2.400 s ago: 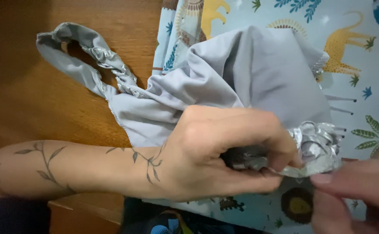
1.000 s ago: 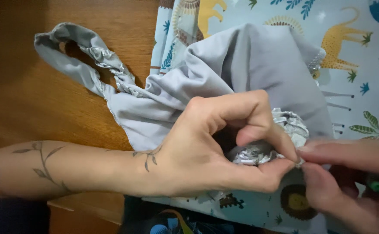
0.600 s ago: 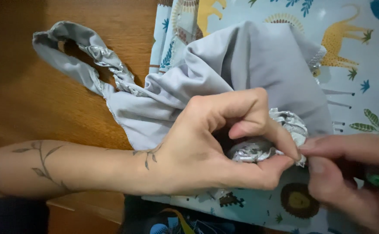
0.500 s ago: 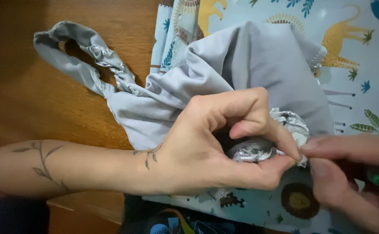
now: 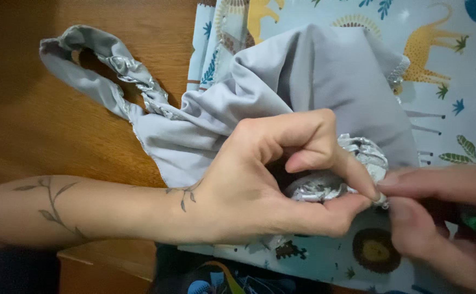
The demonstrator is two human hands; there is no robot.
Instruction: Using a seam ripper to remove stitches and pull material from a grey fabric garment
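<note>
Wooden table (image 5: 58, 125) carries an animal-print cloth (image 5: 444, 71); grey garment (image 5: 314, 81) lies across the cloth. Left hand (image 5: 270, 185) pinches the garment's gathered elastic edge (image 5: 352, 163). Right hand (image 5: 439, 218), beside it, closes fingertips on that edge.

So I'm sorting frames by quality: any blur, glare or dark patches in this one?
Head view: right hand is motion-blurred at the edge; left hand and grey fabric are sharp; wooden table falls into shadow at top left; gathered hem glints.
</note>
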